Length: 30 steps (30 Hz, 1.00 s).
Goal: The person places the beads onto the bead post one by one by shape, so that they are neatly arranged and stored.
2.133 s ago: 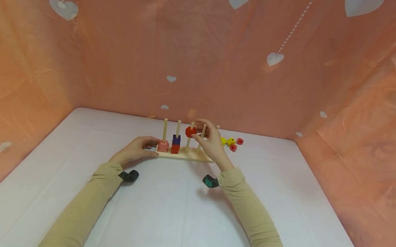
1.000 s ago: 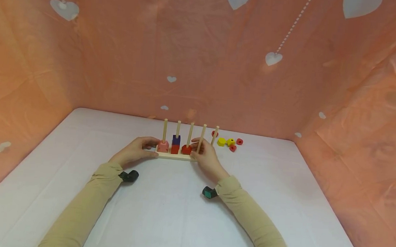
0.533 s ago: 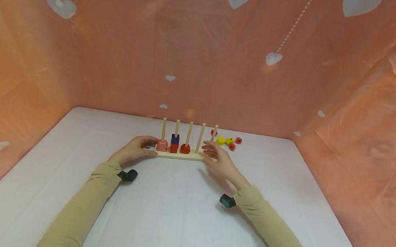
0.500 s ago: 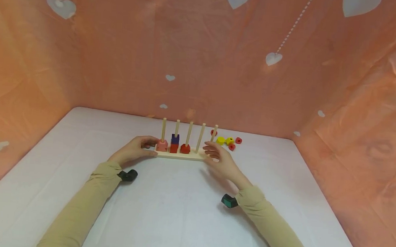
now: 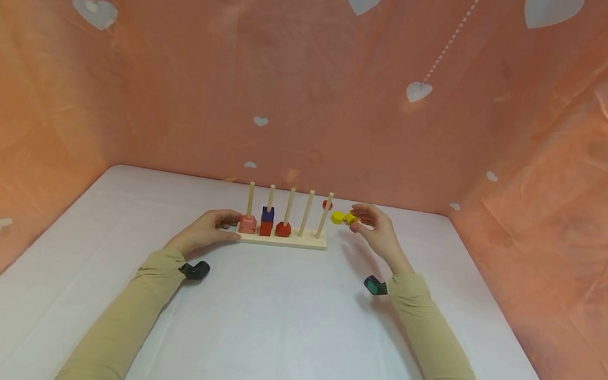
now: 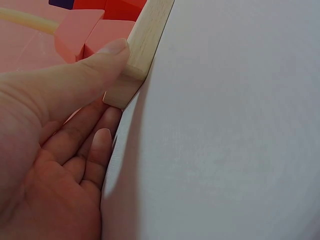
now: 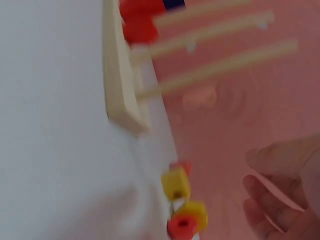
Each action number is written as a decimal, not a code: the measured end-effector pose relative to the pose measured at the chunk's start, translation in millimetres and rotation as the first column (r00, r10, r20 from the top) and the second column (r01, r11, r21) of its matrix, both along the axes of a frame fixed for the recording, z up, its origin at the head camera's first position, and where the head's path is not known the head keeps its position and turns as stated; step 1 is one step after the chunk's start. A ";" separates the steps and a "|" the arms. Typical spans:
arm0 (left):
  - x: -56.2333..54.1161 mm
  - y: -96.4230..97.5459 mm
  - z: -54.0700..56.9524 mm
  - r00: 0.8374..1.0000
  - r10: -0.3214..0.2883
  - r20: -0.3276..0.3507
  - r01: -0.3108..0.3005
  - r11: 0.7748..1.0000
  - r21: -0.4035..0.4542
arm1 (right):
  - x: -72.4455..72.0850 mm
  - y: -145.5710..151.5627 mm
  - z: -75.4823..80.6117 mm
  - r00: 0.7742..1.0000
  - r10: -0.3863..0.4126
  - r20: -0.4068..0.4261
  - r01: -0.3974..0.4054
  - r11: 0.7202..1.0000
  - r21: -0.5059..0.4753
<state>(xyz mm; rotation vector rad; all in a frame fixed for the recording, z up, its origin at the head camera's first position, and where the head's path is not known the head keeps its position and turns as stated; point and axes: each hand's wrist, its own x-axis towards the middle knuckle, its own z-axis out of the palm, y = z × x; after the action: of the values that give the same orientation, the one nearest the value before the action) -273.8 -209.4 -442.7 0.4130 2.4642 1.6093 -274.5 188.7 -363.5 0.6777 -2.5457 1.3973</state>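
In the head view a wooden peg stacker (image 5: 281, 241) with several upright pegs stands on the table. A pink block (image 5: 248, 225) is on its leftmost peg, a purple block (image 5: 267, 214) over a red block (image 5: 266, 229) on the second, and a red bead (image 5: 283, 230) on the third. My left hand (image 5: 208, 230) grips the stacker's left end, thumb (image 6: 107, 55) on the front edge and fingers behind. My right hand (image 5: 382, 237) hangs over the loose beads with fingers apart; the right wrist view shows nothing between them. It partly hides a yellow bead (image 5: 351, 218).
Beyond the stacker's right end lie another yellow bead (image 5: 337, 217) and a loose red bead (image 5: 327, 204). A further red bead (image 7: 182, 227) shows in the right wrist view. The white table (image 5: 252, 327) meets a pink cloth backdrop (image 5: 300, 95) at the back and sides.
The red bead my right hand held has gone down the third peg and been let go. That hand has moved right to the loose beads. My left hand stays at the stacker's end.
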 end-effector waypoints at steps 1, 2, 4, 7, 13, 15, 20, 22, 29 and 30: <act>-0.3 -0.1 -0.7 1.000 -0.001 -0.001 0.001 1.000 0.001 | -7.7 3.6 -5.4 1.000 -0.018 -0.002 0.018 1.000 0.005; -0.3 -0.3 -1.3 1.000 -0.002 -0.001 0.002 1.000 0.003 | -14.9 6.8 -10.5 0.999 -0.034 -0.001 0.034 0.999 0.006; 0.4 -0.1 -1.6 1.000 -0.004 0.004 0.004 1.000 0.008 | -29.3 12.4 -22.2 0.998 -0.059 -0.012 0.059 0.998 0.012; 0.9 0.0 -2.5 1.000 -0.001 0.003 0.001 1.000 0.005 | -44.9 15.6 -33.2 0.995 -0.099 -0.015 0.099 0.995 0.025; -1.2 -1.1 -3.5 1.000 0.003 -0.018 -0.003 1.000 -0.002 | -62.5 14.2 -40.5 0.988 -0.153 0.032 0.148 0.982 0.113; -1.6 -1.3 -3.3 1.000 0.010 -0.010 -0.010 1.000 0.002 | -67.5 13.6 -42.7 0.985 -0.164 0.051 0.156 0.979 0.129; -2.2 -1.1 -2.9 1.000 0.001 -0.017 -0.001 1.000 -0.008 | -73.5 14.0 -47.3 0.981 -0.169 0.094 0.154 0.977 0.146; -2.0 -1.0 -1.8 0.999 -0.006 -0.033 0.005 1.000 -0.019 | -74.3 14.1 -48.5 0.980 -0.165 0.114 0.147 0.978 0.151; -1.3 -0.9 0.2 0.998 -0.018 -0.063 0.015 0.999 -0.034 | -73.7 13.8 -48.5 0.974 -0.167 0.155 0.139 0.974 0.178; -1.2 -1.0 0.2 0.998 -0.021 -0.066 0.019 0.999 -0.035 | -73.6 13.9 -48.5 0.973 -0.166 0.158 0.136 0.973 0.184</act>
<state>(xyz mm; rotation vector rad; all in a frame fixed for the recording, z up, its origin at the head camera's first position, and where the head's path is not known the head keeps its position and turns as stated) -275.0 -210.4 -442.5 0.4918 2.5236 1.5671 -348.1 202.6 -412.0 0.3899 -2.8104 1.2466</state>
